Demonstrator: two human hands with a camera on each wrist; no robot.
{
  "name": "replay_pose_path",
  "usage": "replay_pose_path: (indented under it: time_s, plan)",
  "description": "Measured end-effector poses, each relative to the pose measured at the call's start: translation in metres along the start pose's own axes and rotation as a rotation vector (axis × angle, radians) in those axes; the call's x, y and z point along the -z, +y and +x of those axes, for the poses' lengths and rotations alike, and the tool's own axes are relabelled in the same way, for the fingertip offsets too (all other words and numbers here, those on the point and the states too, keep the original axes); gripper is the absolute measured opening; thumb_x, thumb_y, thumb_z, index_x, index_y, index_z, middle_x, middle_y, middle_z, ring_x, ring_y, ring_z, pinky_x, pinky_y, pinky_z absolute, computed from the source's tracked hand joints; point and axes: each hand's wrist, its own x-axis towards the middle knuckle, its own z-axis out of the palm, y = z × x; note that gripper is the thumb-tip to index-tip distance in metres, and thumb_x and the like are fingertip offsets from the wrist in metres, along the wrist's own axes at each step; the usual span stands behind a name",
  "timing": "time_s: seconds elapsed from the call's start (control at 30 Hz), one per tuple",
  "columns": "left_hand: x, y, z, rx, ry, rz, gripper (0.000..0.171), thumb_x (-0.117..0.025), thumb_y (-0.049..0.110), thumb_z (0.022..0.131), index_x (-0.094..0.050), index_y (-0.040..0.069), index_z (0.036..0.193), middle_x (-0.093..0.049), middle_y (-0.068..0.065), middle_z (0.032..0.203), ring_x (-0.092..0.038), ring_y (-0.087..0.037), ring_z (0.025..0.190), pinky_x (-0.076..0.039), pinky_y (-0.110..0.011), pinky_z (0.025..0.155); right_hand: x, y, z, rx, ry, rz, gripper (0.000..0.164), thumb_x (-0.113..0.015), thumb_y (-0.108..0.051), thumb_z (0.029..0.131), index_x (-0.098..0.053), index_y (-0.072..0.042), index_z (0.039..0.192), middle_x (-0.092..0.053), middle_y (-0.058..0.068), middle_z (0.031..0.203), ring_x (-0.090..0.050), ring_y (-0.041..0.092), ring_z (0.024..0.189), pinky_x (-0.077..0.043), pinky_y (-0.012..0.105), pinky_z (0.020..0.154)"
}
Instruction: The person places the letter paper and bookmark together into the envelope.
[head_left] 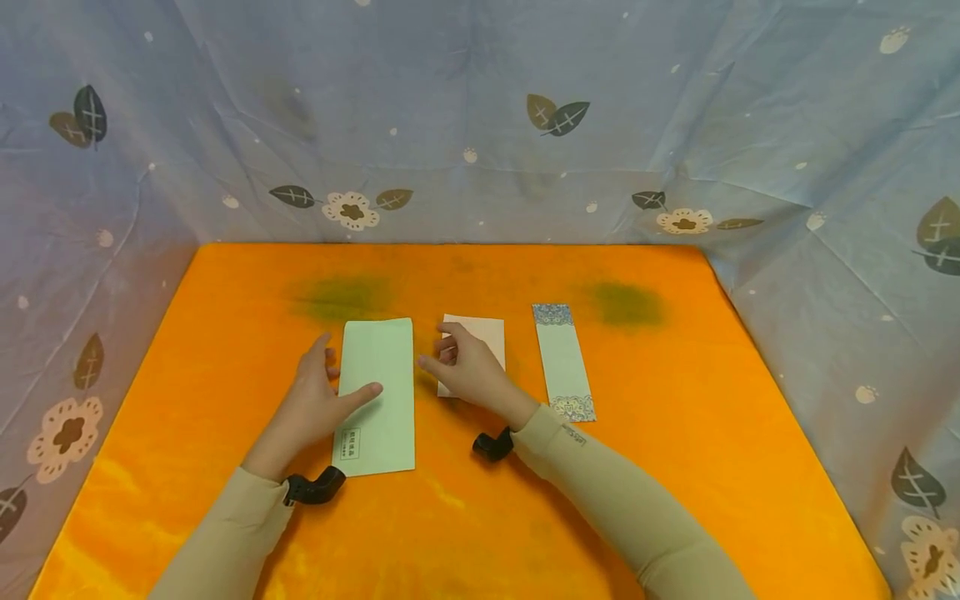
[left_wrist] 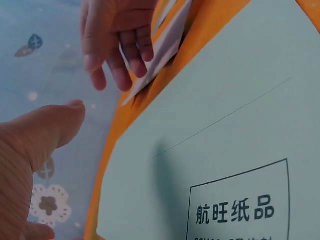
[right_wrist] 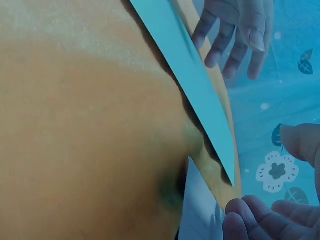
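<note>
A pale green envelope [head_left: 382, 358] lies lengthwise on the orange cloth, with a boxed print [left_wrist: 235, 210] near its lower left corner. My left hand [head_left: 307, 404] is at its left edge, thumb spread out over the paper; whether it touches cannot be told. Over a small pale pink paper [head_left: 486, 335] hovers my right hand [head_left: 472, 367], its fingers loosely bent with nothing between them. It partly hides that paper. Farther right lies a long white paper strip [head_left: 564, 358] with blue-grey patterned ends.
An orange plush cloth [head_left: 645, 467] covers the table. Patterned curtains [head_left: 465, 83] rise along its back and both sides. Two dark greenish patches mark the cloth toward the back. A black wrist device [head_left: 315, 486] sits on the left wrist, another [head_left: 492, 446] on the right.
</note>
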Motion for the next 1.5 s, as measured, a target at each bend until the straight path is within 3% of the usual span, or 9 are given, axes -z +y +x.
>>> replay_pose_path:
  time_s: [0.43, 0.7, 1.07, 1.27, 1.37, 1.5]
  plan:
    - [-0.003, -0.002, 0.001, 0.011, -0.025, 0.019, 0.118, -0.074, 0.049, 0.081, 0.008, 0.004, 0.154, -0.025, -0.030, 0.147, -0.040, -0.042, 0.125, -0.044, -0.053, 0.094, -0.010, 0.000, 0.002, -0.047, -0.027, -0.040, 0.059, -0.067, -0.039, 0.091, -0.049, -0.009, 0.138, -0.064, 0.002, 0.110, -0.058, 0.011, 0.087, -0.050, 0.025, 0.076]
    - [-0.005, -0.004, 0.001, -0.019, -0.044, 0.073, 0.101, -0.074, 0.031, 0.087, -0.006, -0.009, 0.150, -0.032, -0.034, 0.139, -0.039, -0.047, 0.123, -0.044, -0.054, 0.093, -0.018, -0.002, 0.002, -0.041, -0.029, -0.077, 0.052, -0.067, -0.035, 0.092, -0.051, -0.009, 0.135, -0.065, 0.001, 0.109, -0.059, 0.011, 0.091, -0.050, 0.026, 0.082]
    - [-0.009, -0.005, 0.004, 0.011, -0.009, 0.160, 0.096, -0.077, 0.032, 0.083, -0.018, -0.008, 0.149, -0.035, -0.031, 0.128, -0.033, -0.045, 0.115, -0.042, -0.053, 0.084, -0.026, -0.004, 0.000, -0.018, -0.016, -0.093, 0.047, -0.066, -0.029, 0.093, -0.052, -0.009, 0.134, -0.066, 0.000, 0.111, -0.060, 0.009, 0.091, -0.050, 0.025, 0.082]
    - [-0.011, -0.007, 0.005, 0.014, -0.003, 0.061, 0.087, -0.073, 0.027, 0.086, -0.023, -0.011, 0.147, -0.039, -0.028, 0.125, -0.038, -0.042, 0.115, -0.042, -0.051, 0.090, -0.029, -0.006, -0.003, -0.027, -0.016, -0.062, 0.046, -0.065, -0.027, 0.094, -0.052, -0.008, 0.133, -0.065, 0.002, 0.115, -0.061, 0.010, 0.096, -0.050, 0.025, 0.084]
    - [-0.012, -0.009, 0.006, -0.014, 0.016, -0.025, 0.068, -0.070, 0.020, 0.089, -0.036, -0.011, 0.139, -0.045, -0.023, 0.113, -0.047, -0.034, 0.100, -0.045, -0.043, 0.084, -0.029, -0.007, -0.004, -0.026, -0.017, -0.034, 0.045, -0.065, -0.026, 0.094, -0.053, -0.007, 0.133, -0.064, 0.003, 0.117, -0.061, 0.011, 0.098, -0.050, 0.024, 0.086]
    - [-0.011, -0.010, 0.007, -0.043, 0.052, -0.084, 0.044, -0.066, 0.013, 0.092, -0.049, -0.007, 0.127, -0.048, -0.018, 0.099, -0.047, -0.027, 0.083, -0.045, -0.032, 0.071, -0.029, -0.008, -0.005, -0.026, -0.014, 0.003, 0.044, -0.064, -0.025, 0.094, -0.053, -0.007, 0.132, -0.063, 0.002, 0.118, -0.060, 0.010, 0.099, -0.049, 0.024, 0.086]
